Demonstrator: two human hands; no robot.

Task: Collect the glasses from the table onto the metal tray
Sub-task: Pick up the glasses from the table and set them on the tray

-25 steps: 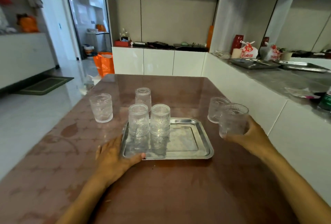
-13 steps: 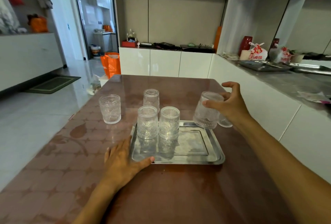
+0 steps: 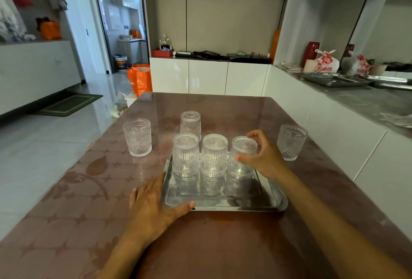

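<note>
Third glass being set down on the tray, three more to fetch

The right hand (image 3: 265, 158) is at centre frame, thumb and fingers curled round the third glass (image 3: 242, 158), which stands inverted at the right end of a row of three along the far edge of the metal tray (image 3: 223, 198); whether the grip is firm or loosening I cannot tell. The left hand (image 3: 153, 207), lower centre, lies flat with fingers spread, thumb on the tray's near left corner, steadying it. Count: six glasses, three on the tray, three on the table (image 3: 223, 245) – one at left (image 3: 137, 137), one inverted behind the row (image 3: 190, 122), one at right (image 3: 291, 141). Next, I judge, the right hand should let go and reach for the glass at right, nearest it
</note>
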